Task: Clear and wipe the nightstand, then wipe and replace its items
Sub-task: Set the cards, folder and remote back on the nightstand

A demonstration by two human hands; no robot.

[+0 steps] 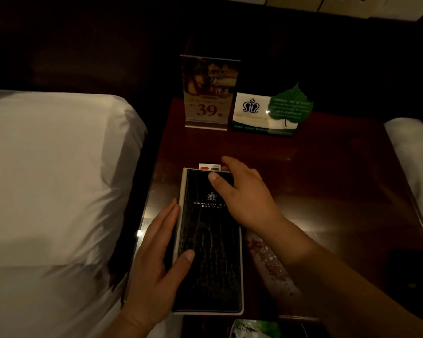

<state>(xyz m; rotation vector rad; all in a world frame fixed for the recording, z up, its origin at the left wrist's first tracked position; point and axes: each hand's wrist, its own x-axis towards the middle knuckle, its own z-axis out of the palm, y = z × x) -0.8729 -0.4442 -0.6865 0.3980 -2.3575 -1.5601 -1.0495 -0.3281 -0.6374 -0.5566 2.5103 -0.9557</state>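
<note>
Head view, the only one. Dim light, so detail is poor.

We look down on the nightstand [315, 167], a dark red glossy top between two beds; the white bed [54, 167] is on our left. The black folder [210, 252] lies flat at the near-left part of the top. Its long axis runs away from us, and its near end is just at the front edge.

Left hand [156, 259]: fingers straight and laid along the folder's left long edge, thumb flat on the cover near the middle. We read it as a steadying touch, not a grasp.

Right hand [244, 193]: reaches across to the far end, thumb on the cover, fingers bent over the far short edge. We read it as gripping that end.

A small card [209, 166] with red and grey marks shows just past the folder's far end, beside the right fingers.

At the back, well apart from the hands: an upright sign stand [209, 93] reading "39", a tent card [252, 113] just beside it, and a green leaf card [291, 106] against that.

Something pale and speckled [269, 262] lies right of the folder under the right forearm. It may be a cloth; we cannot tell.

Judgement: both hands bracket the folder. Any lift or shift goes along its long axis, with the right hand leading from the far end.
</note>
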